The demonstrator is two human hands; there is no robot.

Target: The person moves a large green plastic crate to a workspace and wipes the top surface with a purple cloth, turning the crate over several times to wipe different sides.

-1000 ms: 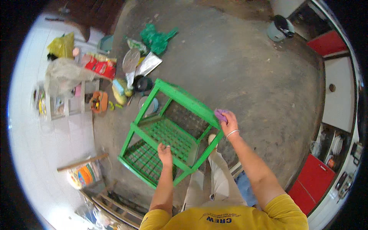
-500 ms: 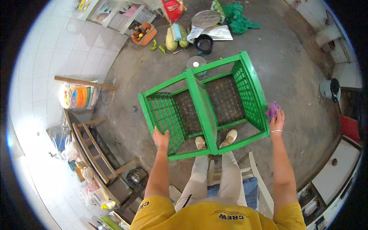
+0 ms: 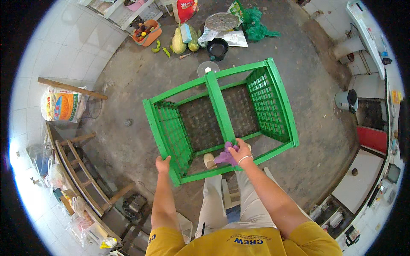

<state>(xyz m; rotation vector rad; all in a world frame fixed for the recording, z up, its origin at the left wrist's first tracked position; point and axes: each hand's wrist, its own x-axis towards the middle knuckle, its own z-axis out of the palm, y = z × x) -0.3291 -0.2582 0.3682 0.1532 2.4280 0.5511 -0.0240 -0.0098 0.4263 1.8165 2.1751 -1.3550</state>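
Note:
A green slatted rack (image 3: 219, 106) with lattice sides and a bar across its middle is tilted in front of me, over my feet. My left hand (image 3: 163, 164) is closed around its left edge, near the front corner. My right hand (image 3: 242, 152) has its fingers closed on a crumpled purple cloth (image 3: 226, 156), which lies against the near end of the middle bar. Part of the cloth hangs below my fingers. My right palm is turned away, so I cannot see how firmly it presses on the wood.
Beyond the rack, a clear round lid (image 3: 208, 69), a black pot (image 3: 218, 48), melons (image 3: 178, 41) and an orange basket (image 3: 147, 33) are on the floor. A wooden ladder-like frame (image 3: 81, 175) leans at left. A bucket (image 3: 346, 101) stands at right. A chair (image 3: 229, 194) is close behind.
My right hand has carried the purple cloth from the rack's right side to the near end of the middle bar. My left hand has shifted onto the left edge. The view has moved slightly.

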